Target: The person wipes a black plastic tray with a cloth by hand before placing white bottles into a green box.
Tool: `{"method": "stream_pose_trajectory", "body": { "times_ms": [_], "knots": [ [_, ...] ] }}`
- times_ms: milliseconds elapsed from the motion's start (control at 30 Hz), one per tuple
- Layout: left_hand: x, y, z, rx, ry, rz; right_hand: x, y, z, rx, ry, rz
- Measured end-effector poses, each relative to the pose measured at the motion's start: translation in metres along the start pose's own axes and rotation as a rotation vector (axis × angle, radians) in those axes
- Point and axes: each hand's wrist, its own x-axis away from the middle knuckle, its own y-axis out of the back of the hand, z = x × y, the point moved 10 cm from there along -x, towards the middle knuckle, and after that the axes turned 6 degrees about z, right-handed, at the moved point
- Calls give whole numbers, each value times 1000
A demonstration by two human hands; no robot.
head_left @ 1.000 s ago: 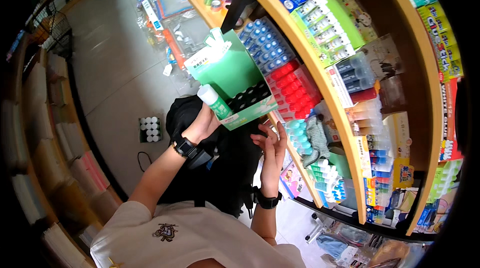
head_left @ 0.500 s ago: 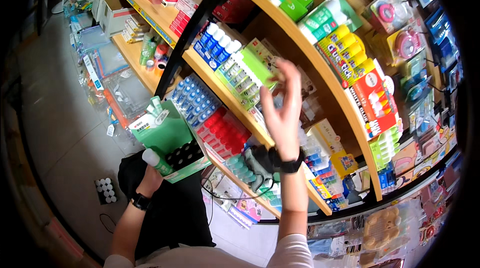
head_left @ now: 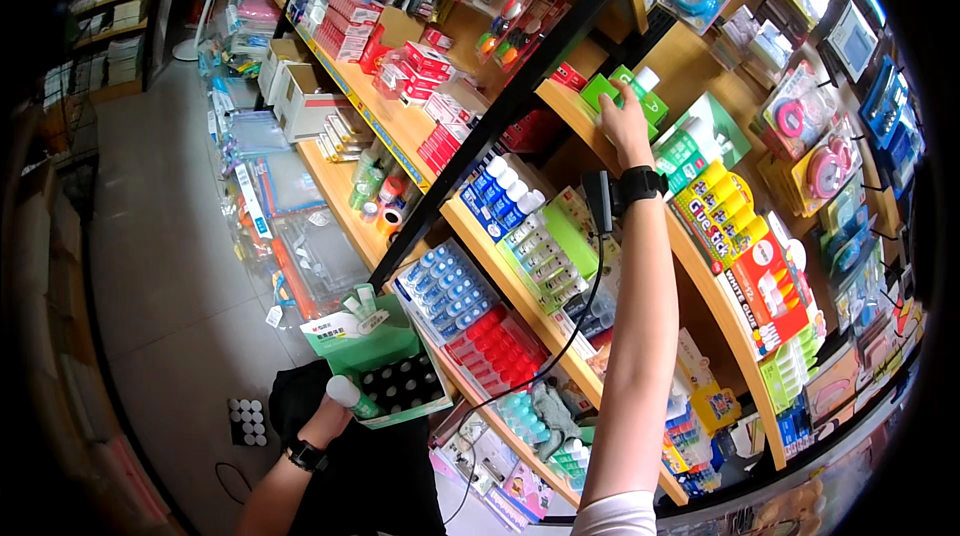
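My left hand (head_left: 326, 423) is closed around a green glue bottle with a white cap (head_left: 352, 397), at the near corner of an open green display box (head_left: 330, 338). Dark rounded shapes fill that box, which sits by my knee at the shelf's front. At the upper shelf, my right hand (head_left: 627, 124) has its fingers around the lower end of another white-capped green bottle (head_left: 647, 79). This bottle lies over small green boxes (head_left: 598, 91); my fingers partly hide it.
Beside my right hand stand more green bottles (head_left: 682, 151), yellow glue sticks (head_left: 722, 216) and a red-and-white glue box (head_left: 775, 286). A black upright post (head_left: 520, 106) divides the shelving. A black cable (head_left: 570, 344) hangs across the lower shelves. White-capped items (head_left: 247, 421) stand on the floor.
My right hand has moved up and away from the middle shelf to the bottle on the green boxes, its fingers closing there. My left hand keeps its bottle. The view has shifted.
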Motion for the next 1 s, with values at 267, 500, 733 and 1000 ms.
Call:
{"method": "stream_pose_trajectory", "body": {
  "times_ms": [267,500,733,1000],
  "knots": [
    [0,1,-4,41,20,-25,20,36,16,-51,81,-182],
    [7,-28,-39,-107,23,-80,241,12,78,-901,428,-84],
    [-3,-41,-10,0,-8,89,432,-103,44,-1046,-87,459],
    [0,-57,0,-366,-36,194,450,-117,26,-834,-65,496]
  ]
}}
